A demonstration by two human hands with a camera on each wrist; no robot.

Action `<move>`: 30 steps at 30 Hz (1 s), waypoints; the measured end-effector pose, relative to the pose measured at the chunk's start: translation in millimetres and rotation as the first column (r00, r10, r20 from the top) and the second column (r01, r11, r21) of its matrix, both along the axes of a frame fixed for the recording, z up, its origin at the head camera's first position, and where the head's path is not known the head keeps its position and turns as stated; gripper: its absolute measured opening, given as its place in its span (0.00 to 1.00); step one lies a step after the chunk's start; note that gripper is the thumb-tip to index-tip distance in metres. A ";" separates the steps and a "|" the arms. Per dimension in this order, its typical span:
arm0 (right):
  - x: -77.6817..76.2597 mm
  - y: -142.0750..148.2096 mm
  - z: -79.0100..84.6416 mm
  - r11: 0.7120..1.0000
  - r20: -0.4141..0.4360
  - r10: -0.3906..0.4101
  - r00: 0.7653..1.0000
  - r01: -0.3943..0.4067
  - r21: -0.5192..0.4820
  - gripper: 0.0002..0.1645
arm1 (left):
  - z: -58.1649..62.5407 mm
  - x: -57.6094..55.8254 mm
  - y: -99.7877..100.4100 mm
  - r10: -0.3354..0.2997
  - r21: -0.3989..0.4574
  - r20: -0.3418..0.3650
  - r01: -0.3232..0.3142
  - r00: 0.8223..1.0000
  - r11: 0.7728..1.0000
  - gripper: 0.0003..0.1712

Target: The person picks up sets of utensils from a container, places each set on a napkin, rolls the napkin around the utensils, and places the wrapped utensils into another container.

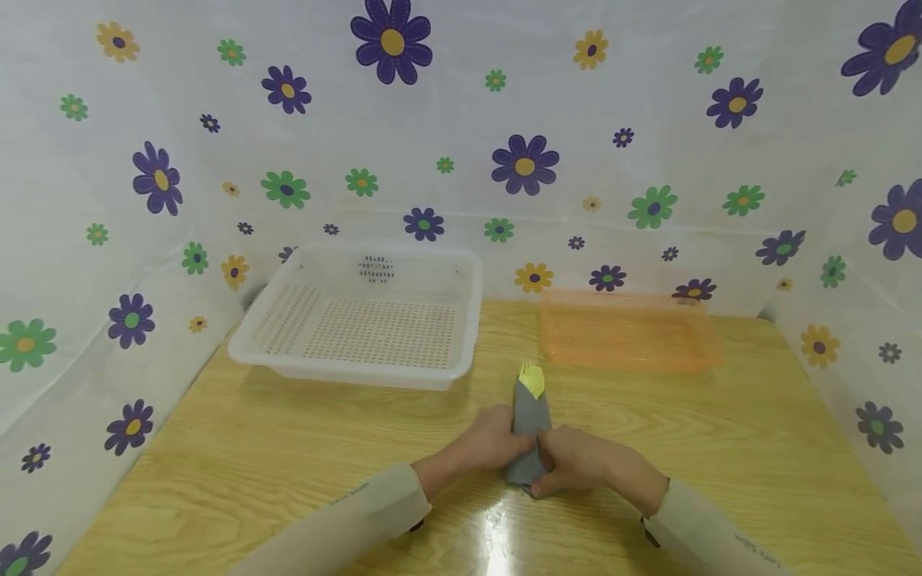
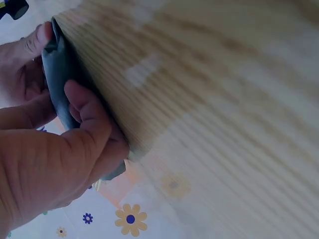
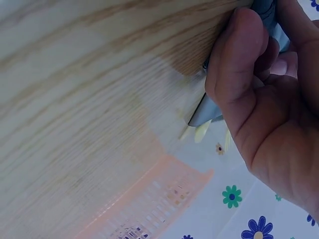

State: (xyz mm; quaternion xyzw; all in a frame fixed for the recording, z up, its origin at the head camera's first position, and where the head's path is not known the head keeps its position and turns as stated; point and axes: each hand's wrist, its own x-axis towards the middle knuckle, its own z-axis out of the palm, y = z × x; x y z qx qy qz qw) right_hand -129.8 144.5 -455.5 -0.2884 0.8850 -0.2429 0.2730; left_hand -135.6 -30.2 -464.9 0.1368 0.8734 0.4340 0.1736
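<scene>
A grey napkin [image 1: 531,412] is wrapped in a narrow roll around yellow cutlery [image 1: 531,378]. A fork's tines and another yellow piece poke out of its far end. My left hand [image 1: 491,438] grips the roll from the left side, thumb across the top. On the opposite side my right hand [image 1: 579,460] holds the roll lower down, its thumb at the near end. In the left wrist view the folded napkin [image 2: 62,74] lies between both hands, close above the table. The right wrist view shows yellow tips [image 3: 202,132] beyond the cloth; the handles are hidden.
A white perforated basket [image 1: 461,372] stands at the back left of the wooden table [image 1: 346,448]. At the back right sits a shallow orange basket [image 1: 627,364]. Flower-printed sheeting [image 1: 461,112] encloses the back and both sides.
</scene>
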 end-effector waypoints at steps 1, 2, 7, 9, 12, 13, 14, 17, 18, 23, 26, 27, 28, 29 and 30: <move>0.6 0.2 0.0 1.000 -0.008 0.001 1.000 -0.001 -0.004 0.18 | 0.8 1.6 1.1 0.004 0.017 -0.005 -0.004 1.000 1.000 0.06; 0.9 0.5 -0.3 1.000 -0.018 0.004 1.000 -0.004 -0.007 0.18 | 1.8 3.0 2.4 0.008 0.032 -0.008 -0.008 1.000 0.999 0.06; 2.6 1.2 -1.6 1.000 -0.056 0.012 0.998 -0.014 -0.028 0.20 | 7.3 9.2 8.1 0.047 0.063 -0.001 -0.047 0.999 0.997 0.05; 3.4 1.5 -2.6 0.999 -0.057 0.009 0.998 -0.011 -0.038 0.20 | 8.4 10.4 9.7 0.073 0.069 0.003 -0.073 0.997 0.995 0.05; 4.5 2.0 -3.8 0.999 -0.060 -0.005 0.998 0.002 -0.052 0.21 | 8.2 11.5 11.6 0.109 0.110 0.015 -0.110 0.994 0.988 0.05; 4.9 2.2 -4.1 0.999 -0.067 -0.012 0.998 0.008 -0.052 0.21 | 8.2 12.0 12.2 0.122 0.130 0.031 -0.125 0.992 0.984 0.05; 5.4 2.6 -4.3 0.999 -0.075 -0.019 0.997 0.015 -0.051 0.21 | 7.8 12.5 13.0 0.132 0.149 0.047 -0.137 0.990 0.979 0.06; 7.2 4.3 -3.5 0.998 -0.086 -0.044 0.995 0.039 -0.050 0.21 | 6.2 13.4 15.7 0.153 0.192 0.118 -0.173 0.981 0.966 0.07; 7.7 4.8 -3.4 0.998 -0.084 -0.052 0.995 0.048 -0.050 0.21 | 5.5 13.8 16.8 0.156 0.199 0.142 -0.182 0.978 0.963 0.08; 9.4 6.5 -3.0 0.995 -0.052 -0.072 0.996 0.068 -0.068 0.21 | 2.6 16.4 21.9 0.145 0.241 0.243 -0.205 0.959 0.949 0.09; 10.2 7.3 -4.9 0.994 -0.057 -0.071 0.996 0.067 -0.084 0.22 | 1.6 19.0 24.9 0.147 0.270 0.278 -0.224 0.949 0.937 0.12; 10.7 7.5 -5.6 0.994 -0.064 -0.070 0.996 0.064 -0.093 0.22 | 1.6 20.0 25.6 0.150 0.276 0.281 -0.229 0.948 0.933 0.12; 11.0 7.7 -6.8 0.993 -0.085 -0.060 0.995 0.050 -0.106 0.22 | 2.0 20.8 25.9 0.154 0.281 0.279 -0.234 0.948 0.931 0.13; 11.4 7.4 -7.9 0.993 -0.106 -0.051 0.993 0.039 -0.113 0.21 | 3.2 21.7 26.0 0.163 0.276 0.272 -0.240 0.948 0.931 0.13; 11.7 7.0 -8.9 0.993 -0.133 -0.042 0.990 0.026 -0.115 0.21 | 4.6 22.5 25.9 0.171 0.273 0.262 -0.243 0.950 0.931 0.13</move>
